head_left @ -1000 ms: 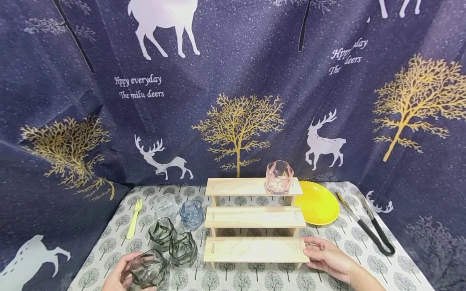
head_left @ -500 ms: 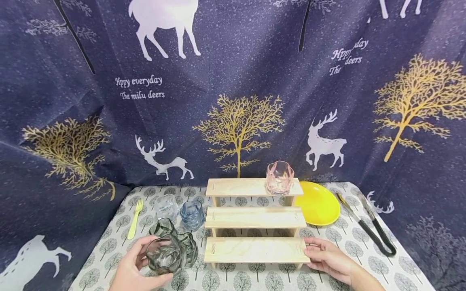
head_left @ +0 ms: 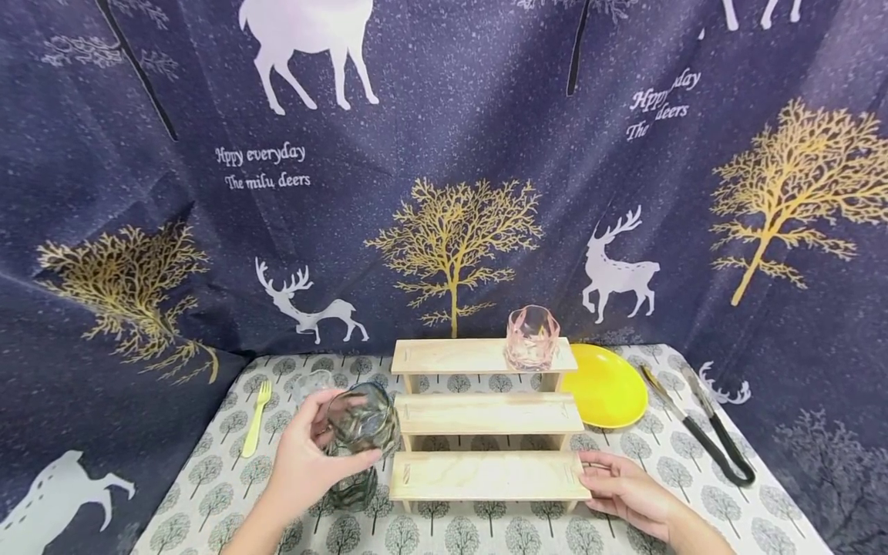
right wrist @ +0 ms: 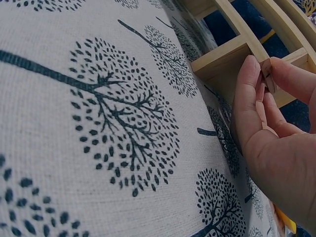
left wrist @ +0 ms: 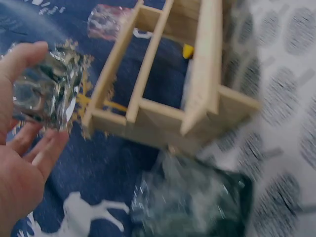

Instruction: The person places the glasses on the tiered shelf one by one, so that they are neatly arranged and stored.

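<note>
My left hand (head_left: 305, 459) grips a smoky grey glass tumbler (head_left: 361, 420) with wavy sides, lifted just left of the wooden three-step shelf (head_left: 486, 474). In the left wrist view, thumb and fingers curl around this tumbler. Below it stands another dark grey tumbler (head_left: 355, 493); further tumblers behind the hand are mostly hidden, though part of a clear one (head_left: 314, 381) shows. On the shelf's top step, toward the right, sits a pink tumbler (head_left: 532, 339). My right hand (head_left: 627, 493) pinches the right end of the lowest step, as the right wrist view (right wrist: 276, 123) confirms.
A yellow plate (head_left: 603, 389) lies right of the shelf, partly behind it. Black-handled tongs (head_left: 708, 439) are farther right. At left lies a pale yellow fork (head_left: 257, 420). A dark blue deer-print cloth (head_left: 451, 116) hangs behind the table.
My left hand has carried the grey tumbler up, forward and to the right, over the other tumblers toward the shelf. The right hand stays on the lowest step.
</note>
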Motion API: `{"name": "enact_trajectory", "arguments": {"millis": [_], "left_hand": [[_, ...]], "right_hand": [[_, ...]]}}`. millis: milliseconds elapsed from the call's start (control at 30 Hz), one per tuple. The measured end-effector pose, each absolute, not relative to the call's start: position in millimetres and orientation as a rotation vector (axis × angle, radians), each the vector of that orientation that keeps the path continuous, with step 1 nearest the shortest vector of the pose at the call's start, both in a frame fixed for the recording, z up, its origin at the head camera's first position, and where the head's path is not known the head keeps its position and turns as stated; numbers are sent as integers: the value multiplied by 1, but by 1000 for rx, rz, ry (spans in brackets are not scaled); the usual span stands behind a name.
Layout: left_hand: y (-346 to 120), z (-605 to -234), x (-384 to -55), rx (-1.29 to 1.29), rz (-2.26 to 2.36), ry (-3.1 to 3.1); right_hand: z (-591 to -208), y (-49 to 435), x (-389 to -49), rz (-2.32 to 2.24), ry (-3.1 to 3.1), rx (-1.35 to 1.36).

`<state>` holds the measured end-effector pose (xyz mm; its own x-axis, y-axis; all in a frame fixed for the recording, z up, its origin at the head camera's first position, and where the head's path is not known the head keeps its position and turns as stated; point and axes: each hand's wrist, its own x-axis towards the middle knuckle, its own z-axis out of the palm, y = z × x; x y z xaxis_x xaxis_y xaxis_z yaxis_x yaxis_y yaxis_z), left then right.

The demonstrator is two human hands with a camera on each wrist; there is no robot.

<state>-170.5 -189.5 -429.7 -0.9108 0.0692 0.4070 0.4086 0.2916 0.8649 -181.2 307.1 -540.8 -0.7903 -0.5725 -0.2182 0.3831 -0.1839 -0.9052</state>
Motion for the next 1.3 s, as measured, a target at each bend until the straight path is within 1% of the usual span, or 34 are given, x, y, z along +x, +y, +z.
{"name": "enact_trajectory", "arguments": {"millis": [100, 333, 500, 867, 1067, 1300], "left_hand": [[-177, -422, -182, -402, -1632, -2261], [-151, -409, -215, -402, -1748, -2211], [-135, -403, -238, -339, -1748, -2244], [-109, -401, -278, -268, -1694, -2324], [-99, -402, -291, -242, -1697, -2343], [-92, -401, -296, -196, -1580, -2413]], "right_hand": [[-540, 307, -182, -2017, 1469, -225], [-541, 307, -180, -2024, 1453, -221], [-540, 307, -180, -2020, 1463, -213], [-538, 306, -181, -2014, 1484, -226], [-539, 306, -181, -2016, 1479, -223], [-538, 306, -180, -2020, 1470, -214]]}}
